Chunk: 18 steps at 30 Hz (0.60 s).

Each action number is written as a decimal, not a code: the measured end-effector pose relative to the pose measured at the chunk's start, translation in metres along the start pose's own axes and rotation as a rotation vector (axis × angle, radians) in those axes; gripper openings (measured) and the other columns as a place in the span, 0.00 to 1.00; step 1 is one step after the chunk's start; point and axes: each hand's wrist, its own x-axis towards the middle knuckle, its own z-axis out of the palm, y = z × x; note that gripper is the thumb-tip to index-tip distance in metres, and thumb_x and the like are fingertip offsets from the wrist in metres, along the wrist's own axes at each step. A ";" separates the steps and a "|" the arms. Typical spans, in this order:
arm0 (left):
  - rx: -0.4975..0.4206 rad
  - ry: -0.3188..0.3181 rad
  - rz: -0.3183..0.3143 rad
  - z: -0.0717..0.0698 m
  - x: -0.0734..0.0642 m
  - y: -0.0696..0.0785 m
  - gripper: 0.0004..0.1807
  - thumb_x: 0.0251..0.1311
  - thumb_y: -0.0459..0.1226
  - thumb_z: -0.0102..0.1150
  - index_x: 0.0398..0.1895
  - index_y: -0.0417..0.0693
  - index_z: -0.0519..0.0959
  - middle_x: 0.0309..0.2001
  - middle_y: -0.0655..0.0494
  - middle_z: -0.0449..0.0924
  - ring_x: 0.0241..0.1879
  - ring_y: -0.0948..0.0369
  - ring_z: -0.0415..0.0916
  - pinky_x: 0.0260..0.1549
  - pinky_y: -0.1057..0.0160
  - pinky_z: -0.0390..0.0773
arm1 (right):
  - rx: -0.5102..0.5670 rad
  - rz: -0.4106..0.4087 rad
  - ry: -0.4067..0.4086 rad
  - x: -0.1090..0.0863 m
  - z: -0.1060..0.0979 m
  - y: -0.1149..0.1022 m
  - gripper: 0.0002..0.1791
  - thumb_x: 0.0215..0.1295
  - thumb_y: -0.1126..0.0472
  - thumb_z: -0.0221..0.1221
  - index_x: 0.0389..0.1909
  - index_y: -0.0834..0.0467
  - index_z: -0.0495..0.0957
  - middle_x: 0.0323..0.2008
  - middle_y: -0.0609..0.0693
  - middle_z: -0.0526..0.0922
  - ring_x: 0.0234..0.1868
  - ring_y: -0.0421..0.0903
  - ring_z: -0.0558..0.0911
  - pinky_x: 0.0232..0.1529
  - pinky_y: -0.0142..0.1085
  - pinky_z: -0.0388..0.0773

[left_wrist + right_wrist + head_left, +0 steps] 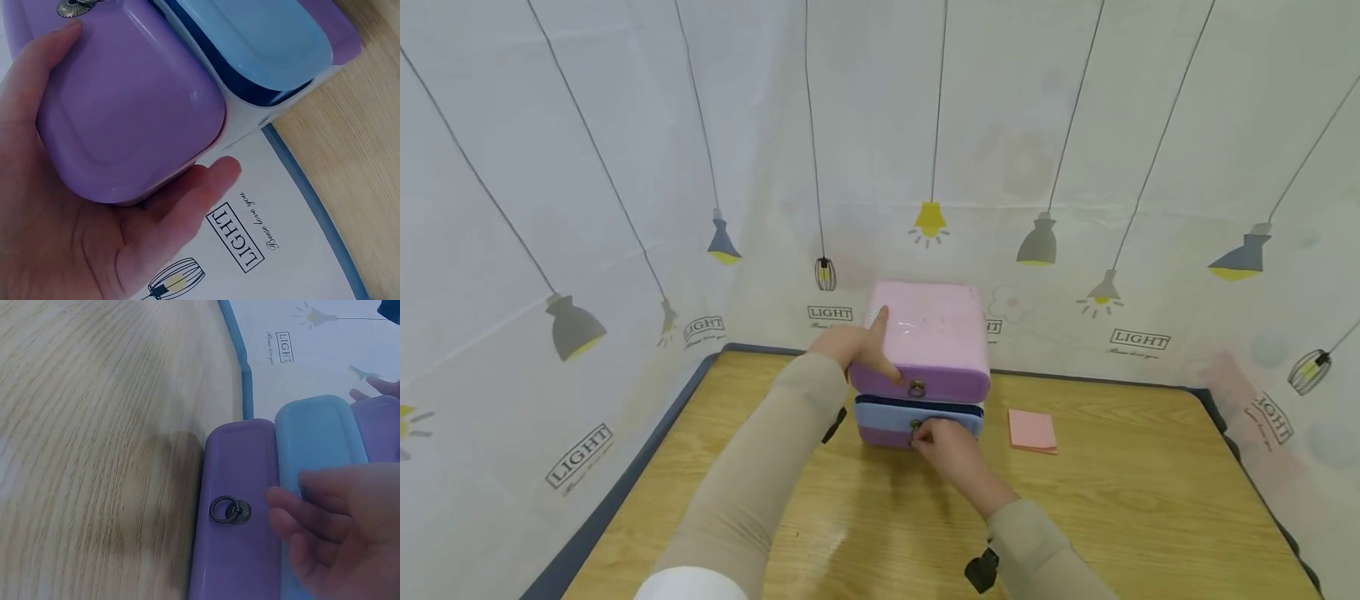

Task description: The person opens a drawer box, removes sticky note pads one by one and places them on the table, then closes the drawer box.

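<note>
A small drawer box (932, 321) with a pink top stands against the back wall. Its top drawer (137, 94) and bottom drawer (240, 459) have purple fronts; the middle drawer (322, 437) is light blue, with a dark blue edge behind its front. My left hand (853, 346) grips the box's upper left corner, thumb on the top drawer's front beside the ring pull (916, 388). At the middle drawer, my right hand (350, 525) pinches the pull, which the fingers mostly hide. The bottom drawer's ring pull (230, 510) hangs free.
A pink sticky-note pad (1032, 431) lies on the wooden table (1120, 500), right of the box. Behind the table rises a wall covering (880, 167) printed with hanging lamps. A dark blue strip (647, 450) runs along the table's edges.
</note>
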 end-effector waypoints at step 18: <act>0.014 0.014 0.001 0.003 -0.001 -0.002 0.75 0.40 0.59 0.76 0.76 0.68 0.22 0.66 0.32 0.60 0.33 0.50 0.81 0.25 0.58 0.82 | 0.033 -0.016 -0.070 -0.028 0.005 -0.007 0.03 0.62 0.65 0.65 0.31 0.59 0.85 0.33 0.47 0.84 0.32 0.41 0.78 0.34 0.36 0.79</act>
